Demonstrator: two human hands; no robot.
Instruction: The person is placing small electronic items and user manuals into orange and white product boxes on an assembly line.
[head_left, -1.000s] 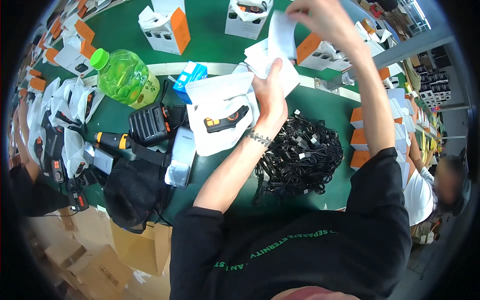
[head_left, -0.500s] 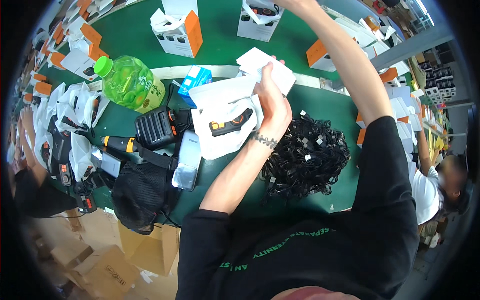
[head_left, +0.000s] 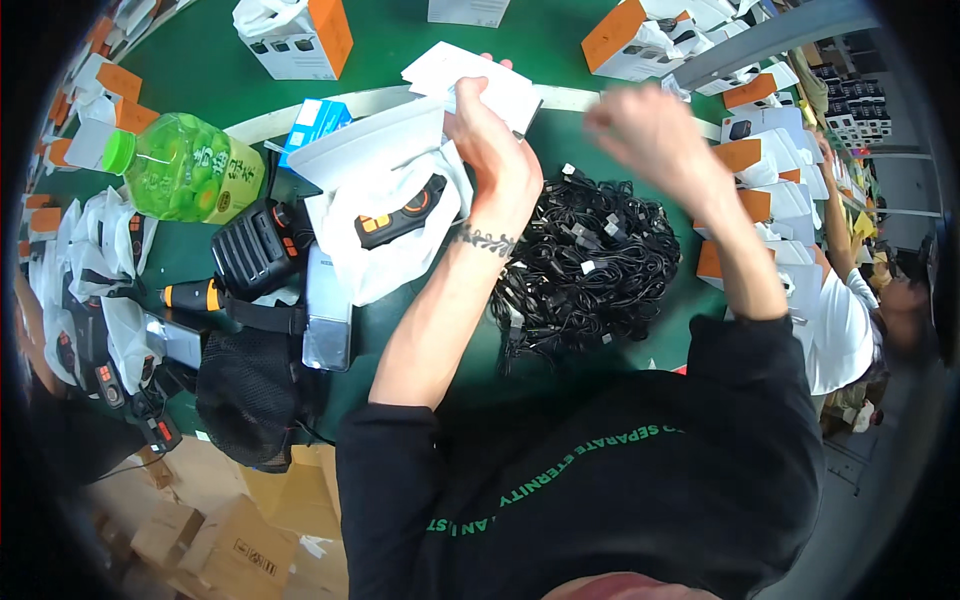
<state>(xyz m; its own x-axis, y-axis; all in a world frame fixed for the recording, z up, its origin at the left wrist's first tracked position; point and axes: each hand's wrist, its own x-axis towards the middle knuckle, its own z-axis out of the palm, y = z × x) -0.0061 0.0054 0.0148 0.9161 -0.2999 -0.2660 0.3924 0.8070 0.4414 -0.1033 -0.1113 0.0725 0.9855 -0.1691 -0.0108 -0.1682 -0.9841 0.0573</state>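
Note:
My left hand (head_left: 492, 140) is closed around a stack of white cards or leaflets (head_left: 470, 85), its fingertips showing past their far edge. Against that hand and wrist leans an open white box (head_left: 370, 150) with its flap raised. In the box, a black and orange handheld device (head_left: 402, 213) lies in a white bag (head_left: 375, 265). My right hand (head_left: 650, 135) is in the air just beyond a heap of black cables (head_left: 595, 265). Its fingers look curled but are smeared by motion, and nothing shows clearly in them.
Left of the box are a green bottle (head_left: 185, 168), a small blue box (head_left: 316, 124), a black device (head_left: 258, 248), a phone (head_left: 328, 315) and a black mesh bag (head_left: 245, 395). White and orange boxes (head_left: 300, 45) line the far side. Another person (head_left: 850, 335) is at right.
My right hand has come back from a box at the far side toward the cable heap. My left hand keeps hold of the white cards. The whole view has shifted.

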